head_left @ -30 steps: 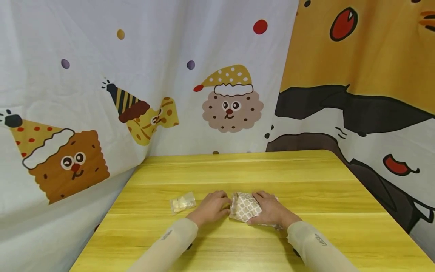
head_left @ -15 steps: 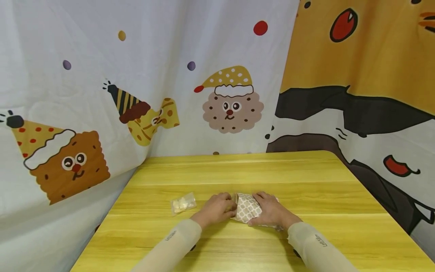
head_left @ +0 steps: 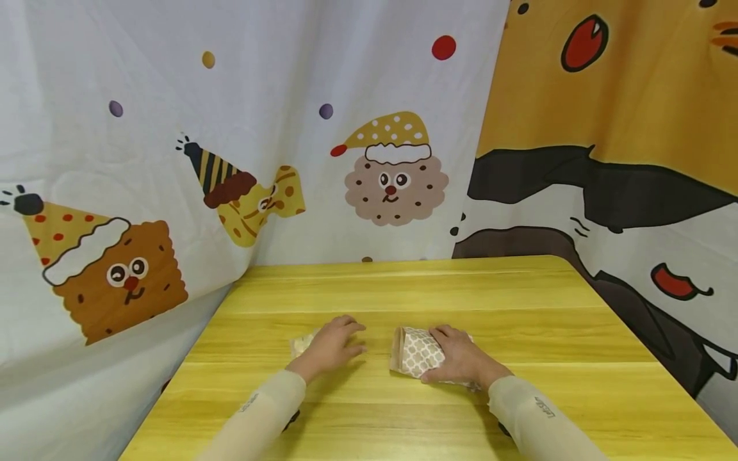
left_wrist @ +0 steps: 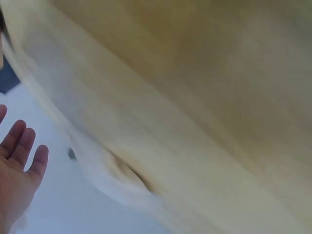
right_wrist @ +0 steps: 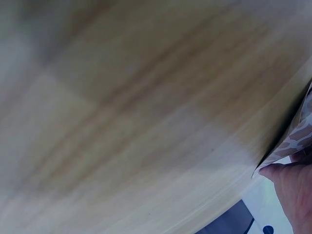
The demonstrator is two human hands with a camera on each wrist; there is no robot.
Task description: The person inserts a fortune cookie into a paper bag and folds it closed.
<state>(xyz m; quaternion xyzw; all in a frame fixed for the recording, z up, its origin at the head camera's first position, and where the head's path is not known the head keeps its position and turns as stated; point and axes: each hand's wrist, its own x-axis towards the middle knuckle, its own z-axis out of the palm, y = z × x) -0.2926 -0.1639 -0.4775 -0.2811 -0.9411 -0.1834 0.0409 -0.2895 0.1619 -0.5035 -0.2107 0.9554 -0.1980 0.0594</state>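
Observation:
A tan paper bag with a white lattice print lies on the wooden table, its brown open end facing left. My right hand grips its right part, thumb on the near side and fingers over the far side. The right wrist view shows the thumb against the printed paper bag. My left hand is apart from the bag, to its left, holding nothing; its fingers are spread in the left wrist view. Behind this hand, a small clear packet with pale yellowish contents is partly hidden.
The wooden table extends back to a white curtain with cartoon biscuit prints. Another printed curtain, orange, black and white, hangs along the right side.
My left hand pushes at the bag's open end, then withdraws left over the small packet. Clear plastic at the bag's mouth is out of sight now. My right hand stays put.

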